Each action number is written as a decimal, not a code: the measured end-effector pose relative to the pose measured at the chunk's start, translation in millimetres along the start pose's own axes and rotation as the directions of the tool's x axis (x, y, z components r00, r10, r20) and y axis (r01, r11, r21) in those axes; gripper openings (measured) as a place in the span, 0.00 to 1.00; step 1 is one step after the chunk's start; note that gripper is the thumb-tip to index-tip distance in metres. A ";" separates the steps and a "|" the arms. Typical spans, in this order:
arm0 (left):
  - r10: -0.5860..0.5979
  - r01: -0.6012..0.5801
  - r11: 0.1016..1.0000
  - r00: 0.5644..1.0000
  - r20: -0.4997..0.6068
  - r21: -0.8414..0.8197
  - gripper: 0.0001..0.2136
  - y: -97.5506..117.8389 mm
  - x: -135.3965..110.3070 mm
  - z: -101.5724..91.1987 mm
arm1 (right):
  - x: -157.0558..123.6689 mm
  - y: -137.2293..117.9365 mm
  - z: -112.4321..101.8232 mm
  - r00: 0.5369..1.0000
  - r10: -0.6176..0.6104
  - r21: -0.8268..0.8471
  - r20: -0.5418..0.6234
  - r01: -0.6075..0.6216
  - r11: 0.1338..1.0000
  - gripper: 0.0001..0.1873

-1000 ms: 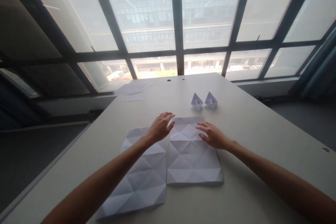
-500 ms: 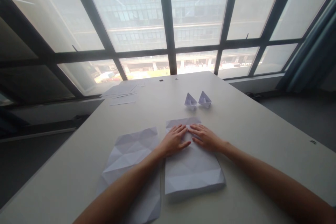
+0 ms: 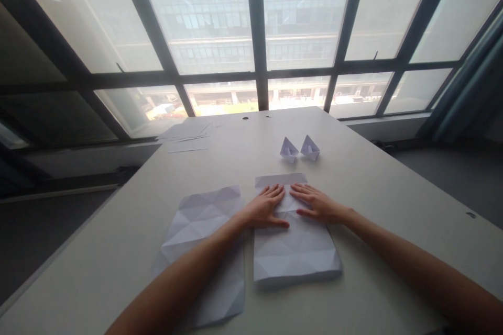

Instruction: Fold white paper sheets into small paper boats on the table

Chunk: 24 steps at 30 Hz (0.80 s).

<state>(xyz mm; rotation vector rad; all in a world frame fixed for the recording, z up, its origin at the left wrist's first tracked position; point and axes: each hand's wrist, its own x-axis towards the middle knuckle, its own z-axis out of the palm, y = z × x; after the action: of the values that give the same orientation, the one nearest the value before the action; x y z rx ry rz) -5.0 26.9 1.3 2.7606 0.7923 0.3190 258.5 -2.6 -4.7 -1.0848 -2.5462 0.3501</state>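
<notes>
A creased sheet of white paper [image 3: 294,251] lies in front of me, its near edge lifted a little off the table. Flat on its upper left part rests my left hand [image 3: 269,208], fingers stretched out and thumb spread to the right. My right hand [image 3: 316,203] lies open on the upper right part, fingers pointing left. A gap of bare paper separates the two hands. Beyond the fingertips shows a strip of paper [image 3: 281,179] at the sheet's far end. Under my left forearm, partly hidden, is a second creased sheet [image 3: 204,220].
Two folded paper boats [image 3: 290,151] stand side by side farther back on the white table [image 3: 377,235]. Several loose sheets [image 3: 184,133] lie at the far left corner. Large windows [image 3: 212,21] rise behind the table, with a curtain [image 3: 466,73] on the right.
My hands have moved apart across the paper, left hand leftward and right hand rightward on the sheet, widening the gap. The whole view has shifted slightly.
</notes>
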 end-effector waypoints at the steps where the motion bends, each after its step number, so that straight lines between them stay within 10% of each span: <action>1: 0.001 -0.001 1.000 1.000 -0.003 -0.009 0.50 0.8 0.5 -0.4 | -2.4 0.1 -2.3 1.000 -0.009 0.008 0.014 0.009 1.000 0.38; 8: -0.011 0.005 0.997 0.996 -0.085 -0.071 0.27 3.5 0.7 -4.6 | -10.5 3.1 -7.6 0.996 -0.001 0.169 -0.088 0.016 0.986 0.23; 14: -0.166 0.140 0.983 0.951 -0.260 -0.117 0.10 5.2 -2.4 -3.4 | -14.9 14.3 -10.4 0.936 0.242 0.410 -0.255 -0.122 0.904 0.15; 24: -0.569 0.061 0.747 0.573 -0.590 -0.662 0.13 7.5 7.3 -8.0 | -7.9 3.9 -14.8 0.670 0.588 0.728 -0.454 -0.102 0.678 0.18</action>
<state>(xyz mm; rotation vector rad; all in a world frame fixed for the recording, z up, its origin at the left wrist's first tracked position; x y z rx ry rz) 2.5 26.1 12.1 1.7418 1.1322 1.4611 272.1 -4.4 5.7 -1.1495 -1.3553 0.7417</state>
